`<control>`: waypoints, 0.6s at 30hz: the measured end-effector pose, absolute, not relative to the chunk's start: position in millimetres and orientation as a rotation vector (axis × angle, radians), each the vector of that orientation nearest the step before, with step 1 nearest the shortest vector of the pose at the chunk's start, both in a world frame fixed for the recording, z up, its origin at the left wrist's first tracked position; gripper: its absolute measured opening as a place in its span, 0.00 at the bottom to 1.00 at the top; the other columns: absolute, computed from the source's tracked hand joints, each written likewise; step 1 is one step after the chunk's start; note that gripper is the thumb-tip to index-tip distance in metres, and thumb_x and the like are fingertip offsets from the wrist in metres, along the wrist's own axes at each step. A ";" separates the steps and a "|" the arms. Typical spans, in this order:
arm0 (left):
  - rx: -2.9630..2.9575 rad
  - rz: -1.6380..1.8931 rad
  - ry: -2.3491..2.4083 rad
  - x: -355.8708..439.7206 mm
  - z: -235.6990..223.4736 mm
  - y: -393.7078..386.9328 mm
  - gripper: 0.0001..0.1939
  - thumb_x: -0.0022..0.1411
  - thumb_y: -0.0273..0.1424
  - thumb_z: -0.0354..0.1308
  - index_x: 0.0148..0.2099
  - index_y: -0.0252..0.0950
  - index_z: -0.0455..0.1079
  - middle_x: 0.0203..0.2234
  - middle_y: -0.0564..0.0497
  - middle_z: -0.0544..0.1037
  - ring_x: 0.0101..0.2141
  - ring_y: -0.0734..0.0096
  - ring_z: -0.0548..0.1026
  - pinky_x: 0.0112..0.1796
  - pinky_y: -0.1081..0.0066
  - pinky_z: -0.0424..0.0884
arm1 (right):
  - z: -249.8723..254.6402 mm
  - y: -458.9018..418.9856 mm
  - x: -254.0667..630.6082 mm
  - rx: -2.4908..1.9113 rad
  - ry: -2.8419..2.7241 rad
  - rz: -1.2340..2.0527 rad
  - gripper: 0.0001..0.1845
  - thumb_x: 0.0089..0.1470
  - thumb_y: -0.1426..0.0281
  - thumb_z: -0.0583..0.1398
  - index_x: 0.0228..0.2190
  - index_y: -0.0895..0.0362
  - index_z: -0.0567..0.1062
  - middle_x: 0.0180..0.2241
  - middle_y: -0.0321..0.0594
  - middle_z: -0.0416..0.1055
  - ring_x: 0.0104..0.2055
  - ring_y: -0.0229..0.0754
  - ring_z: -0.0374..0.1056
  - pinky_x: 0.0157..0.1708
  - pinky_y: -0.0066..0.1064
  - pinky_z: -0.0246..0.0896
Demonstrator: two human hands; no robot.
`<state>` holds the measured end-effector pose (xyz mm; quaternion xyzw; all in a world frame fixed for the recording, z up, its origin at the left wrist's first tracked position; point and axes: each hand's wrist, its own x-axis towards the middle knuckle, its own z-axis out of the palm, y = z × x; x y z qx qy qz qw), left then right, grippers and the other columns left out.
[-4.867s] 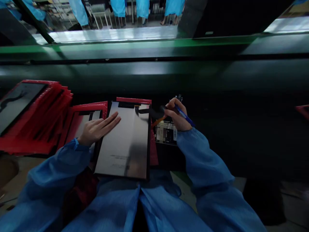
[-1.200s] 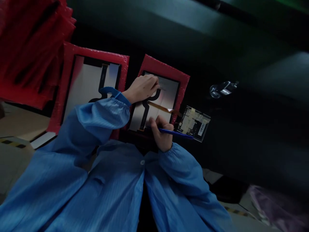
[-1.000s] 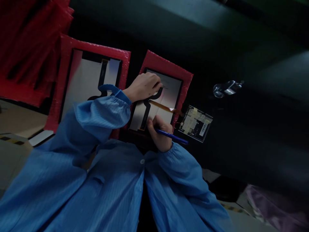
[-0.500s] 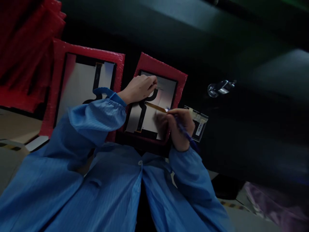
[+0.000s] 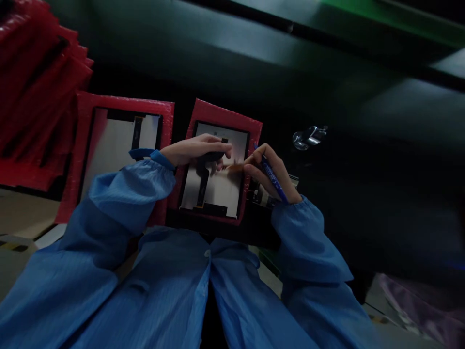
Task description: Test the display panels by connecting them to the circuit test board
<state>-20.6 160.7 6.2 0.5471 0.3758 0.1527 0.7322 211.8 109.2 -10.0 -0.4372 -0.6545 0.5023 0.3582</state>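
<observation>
The right grip (image 5: 247, 165), closed round a blue pen (image 5: 272, 178), wrist turned inward, is nearest the orange strip (image 5: 234, 167), which lies leftward over the screen panel (image 5: 222, 191), long axis toward the left grip (image 5: 224, 157). That one arches over the black ribbon (image 5: 203, 189); whether it pinches, I can't tell.

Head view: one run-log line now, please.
left hand: over right panel, at black ribbon cable | right hand: holds blue pen, by orange strip, contact blurred | nearby: shiny object, red stack
</observation>
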 end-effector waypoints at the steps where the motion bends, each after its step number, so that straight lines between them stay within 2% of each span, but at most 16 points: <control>1: 1.129 0.330 0.793 -21.6 4.9 160.5 0.23 0.59 0.52 0.59 0.36 0.36 0.74 0.23 0.48 0.75 0.20 0.72 0.68 0.20 0.72 0.61 | -7.0 111.3 209.5 -1.109 -1.640 1.314 0.25 0.52 0.53 0.67 0.27 0.49 0.58 0.27 0.32 0.71 0.25 0.37 0.66 0.25 0.33 0.64; 3: 1.019 0.306 0.717 -22.3 3.5 160.2 0.29 0.61 0.57 0.52 0.36 0.35 0.75 0.22 0.47 0.74 0.15 0.75 0.61 0.15 0.72 0.53 | -1.6 112.4 205.4 -1.077 -1.557 1.346 0.26 0.51 0.53 0.68 0.27 0.49 0.56 0.25 0.31 0.69 0.25 0.37 0.66 0.25 0.32 0.64; 5: 0.951 0.288 0.668 -20.8 5.4 158.7 0.31 0.62 0.57 0.48 0.33 0.34 0.76 0.20 0.47 0.71 0.14 0.76 0.58 0.13 0.71 0.50 | 2.2 110.2 202.4 -1.034 -1.497 1.379 0.25 0.54 0.54 0.66 0.27 0.49 0.54 0.24 0.31 0.68 0.25 0.37 0.67 0.25 0.32 0.64; 8: 0.931 0.352 0.735 -15.6 12.9 152.8 0.19 0.60 0.46 0.59 0.28 0.35 0.73 0.17 0.53 0.64 0.15 0.77 0.58 0.15 0.73 0.54 | 4.3 104.5 201.1 -0.976 -1.461 1.389 0.23 0.57 0.55 0.64 0.29 0.49 0.55 0.24 0.30 0.70 0.25 0.37 0.68 0.25 0.31 0.62; 10: 0.978 0.390 0.798 -12.7 18.0 147.4 0.15 0.57 0.40 0.65 0.26 0.35 0.70 0.17 0.55 0.64 0.15 0.81 0.56 0.15 0.76 0.54 | 3.6 101.3 201.8 -0.969 -1.464 1.367 0.21 0.59 0.55 0.63 0.29 0.50 0.55 0.24 0.29 0.71 0.24 0.37 0.67 0.24 0.31 0.61; 14: 1.191 0.465 0.849 -10.4 23.0 137.2 0.15 0.62 0.41 0.64 0.31 0.34 0.72 0.19 0.55 0.70 0.15 0.84 0.59 0.15 0.80 0.53 | -0.1 97.8 203.2 -1.016 -1.422 1.287 0.20 0.59 0.57 0.63 0.29 0.49 0.57 0.25 0.31 0.73 0.25 0.38 0.69 0.26 0.33 0.64; 18: 1.398 0.586 0.866 -6.1 23.1 131.1 0.14 0.60 0.40 0.67 0.32 0.34 0.74 0.19 0.55 0.73 0.18 0.80 0.67 0.19 0.79 0.62 | -3.5 94.6 201.8 -1.058 -1.401 1.244 0.20 0.57 0.60 0.66 0.29 0.49 0.58 0.26 0.31 0.75 0.27 0.40 0.72 0.28 0.35 0.69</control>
